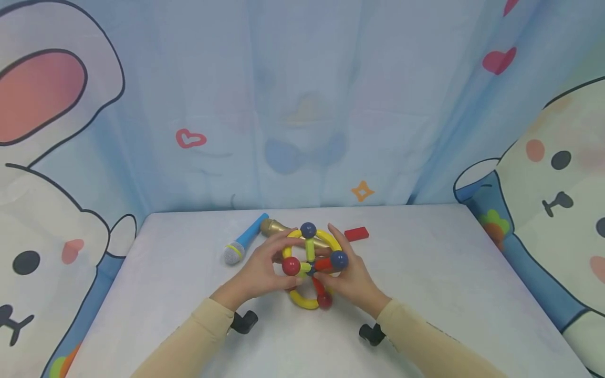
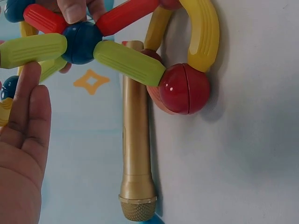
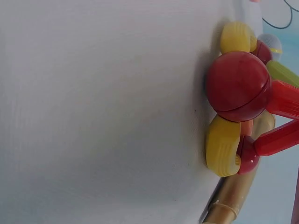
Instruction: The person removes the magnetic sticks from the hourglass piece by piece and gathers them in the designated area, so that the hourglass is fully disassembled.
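Note:
Between both hands stands a ball-and-stick building toy (image 1: 310, 252), a wheel of yellow curved pieces, red and blue balls, and green and red rods meeting at a blue centre ball (image 2: 82, 43). My left hand (image 1: 264, 265) holds its left side, thumb low near the red ball (image 1: 291, 266) and fingers up by the yellow curve. My right hand (image 1: 354, 278) grips the right side, its thumb against the centre ball. A lower red ball (image 3: 239, 86) and yellow curves (image 3: 223, 147) sit close to the table in the right wrist view.
Behind the toy lies a gold microphone (image 1: 274, 228), partly covered by it. To the left is a blue microphone (image 1: 246, 239) with a grey head. A red block (image 1: 356, 233) lies at the back right, before a printed curtain (image 1: 302, 105). The table (image 1: 425, 273) is white.

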Motion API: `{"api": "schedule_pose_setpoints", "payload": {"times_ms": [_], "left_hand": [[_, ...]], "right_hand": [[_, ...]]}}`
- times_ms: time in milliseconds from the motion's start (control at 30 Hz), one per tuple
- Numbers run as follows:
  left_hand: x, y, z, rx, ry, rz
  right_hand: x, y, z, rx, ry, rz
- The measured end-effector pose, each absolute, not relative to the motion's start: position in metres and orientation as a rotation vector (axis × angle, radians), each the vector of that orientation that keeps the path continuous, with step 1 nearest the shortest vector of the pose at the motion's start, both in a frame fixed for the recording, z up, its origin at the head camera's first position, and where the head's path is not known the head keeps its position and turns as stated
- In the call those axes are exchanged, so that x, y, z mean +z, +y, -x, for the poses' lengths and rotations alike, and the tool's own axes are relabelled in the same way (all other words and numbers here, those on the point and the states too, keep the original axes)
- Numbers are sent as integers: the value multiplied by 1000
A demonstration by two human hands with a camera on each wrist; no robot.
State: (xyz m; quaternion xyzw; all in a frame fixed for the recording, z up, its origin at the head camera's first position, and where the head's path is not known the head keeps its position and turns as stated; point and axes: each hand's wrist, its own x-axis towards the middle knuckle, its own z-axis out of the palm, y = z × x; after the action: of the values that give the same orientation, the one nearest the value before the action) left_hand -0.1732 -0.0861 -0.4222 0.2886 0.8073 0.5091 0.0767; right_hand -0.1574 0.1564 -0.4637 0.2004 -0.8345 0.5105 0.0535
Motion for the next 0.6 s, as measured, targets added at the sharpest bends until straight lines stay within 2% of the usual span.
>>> {"api": "schedule_pose_setpoints", "payload": {"times_ms": [600], "left_hand": [[-430,-80,161,1559,2546,-777]], "right_hand": [[-462,160,167,1501,-2621,-602]]}}
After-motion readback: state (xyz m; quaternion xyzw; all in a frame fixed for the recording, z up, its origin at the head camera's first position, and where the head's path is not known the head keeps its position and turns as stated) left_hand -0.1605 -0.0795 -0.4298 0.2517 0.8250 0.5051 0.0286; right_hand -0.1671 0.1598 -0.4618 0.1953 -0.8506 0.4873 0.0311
